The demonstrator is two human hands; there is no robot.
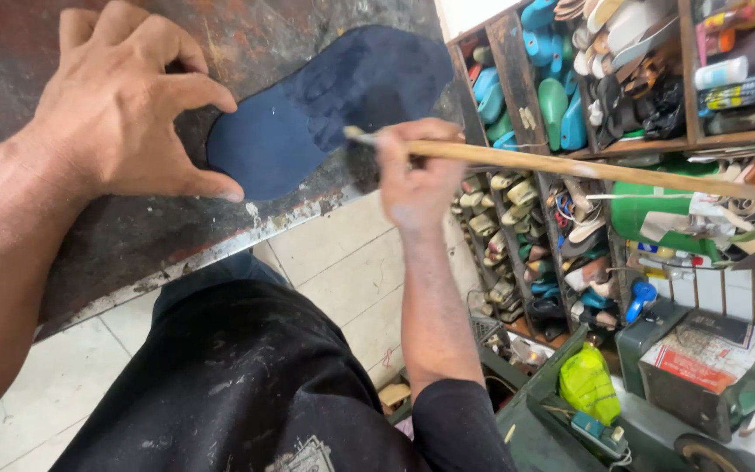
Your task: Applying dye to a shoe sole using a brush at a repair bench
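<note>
Head view — sole [308,114] under left hand [124,105]

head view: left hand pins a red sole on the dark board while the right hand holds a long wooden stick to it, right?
Not quite: the head view shows the sole is dark blue, not red. The left hand does pin it on the dark board while the right hand holds the long wooden stick to it.

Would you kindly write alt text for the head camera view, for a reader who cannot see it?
A person's left hand pins a dark blue shoe sole flat on a stained workboard, while the right hand works a long wooden-handled brush across it. Shelves of shoe lasts and soles stand behind.
</note>
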